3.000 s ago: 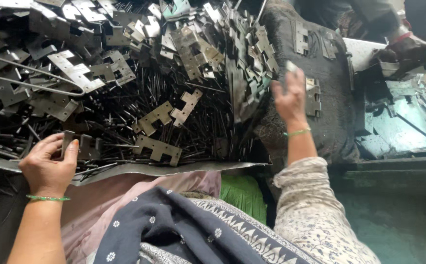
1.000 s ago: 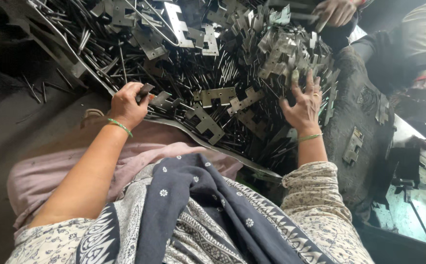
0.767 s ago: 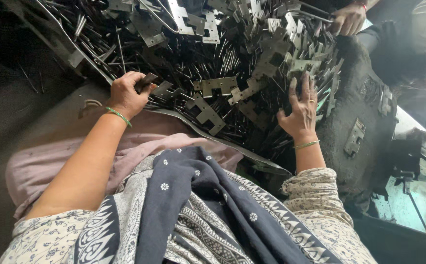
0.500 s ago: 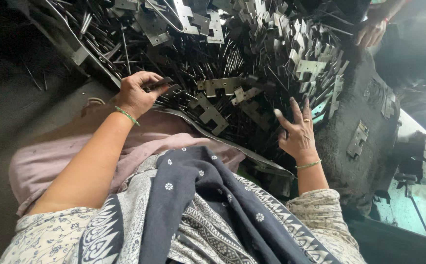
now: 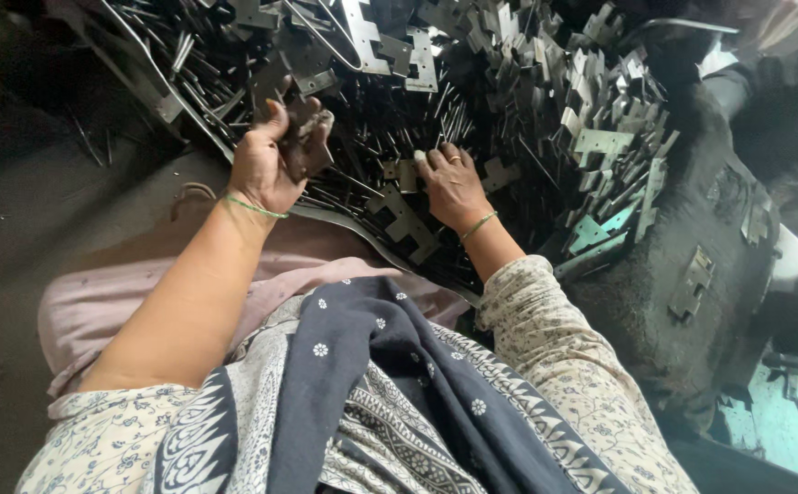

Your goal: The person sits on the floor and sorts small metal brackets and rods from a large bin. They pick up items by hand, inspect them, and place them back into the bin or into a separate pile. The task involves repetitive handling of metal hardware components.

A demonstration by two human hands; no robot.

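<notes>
Mostly the heap of metal brackets (image 5: pixel 527 101) runs off the top edge, so its full spread cannot be told; thin rods are mixed through it, hard to separate. Left hand (image 5: pixel 271 160) is closed on a dark bracket piece (image 5: pixel 306 137), raised just above the heap's near edge. Right hand (image 5: pixel 449 183) lies fingers-down on a flat bracket (image 5: pixel 404 215); whether it grips is unclear.
</notes>
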